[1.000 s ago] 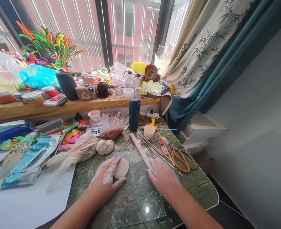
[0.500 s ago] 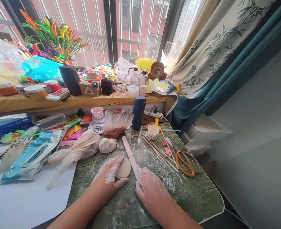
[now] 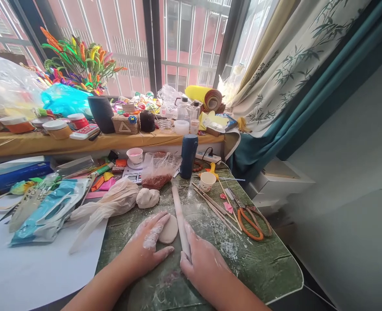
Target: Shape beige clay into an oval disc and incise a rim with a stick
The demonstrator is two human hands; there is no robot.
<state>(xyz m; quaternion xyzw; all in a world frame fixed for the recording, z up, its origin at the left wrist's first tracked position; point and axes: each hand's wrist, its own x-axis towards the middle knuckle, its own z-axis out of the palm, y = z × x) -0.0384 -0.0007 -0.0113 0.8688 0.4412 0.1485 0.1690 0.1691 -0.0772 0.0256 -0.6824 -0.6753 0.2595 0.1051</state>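
Right hand (image 3: 201,262) grips rolling pin (image 3: 180,220) beside dough disc (image 3: 169,229).

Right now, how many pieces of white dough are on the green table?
2. A flat round piece lies under the left hand, beside the rolling pin. A lump sits behind it. Clutter may hide more.

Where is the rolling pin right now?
The rolling pin lies on the green table near the middle of the head view, under the right hand, beside the flat dough disc that the left hand touches.
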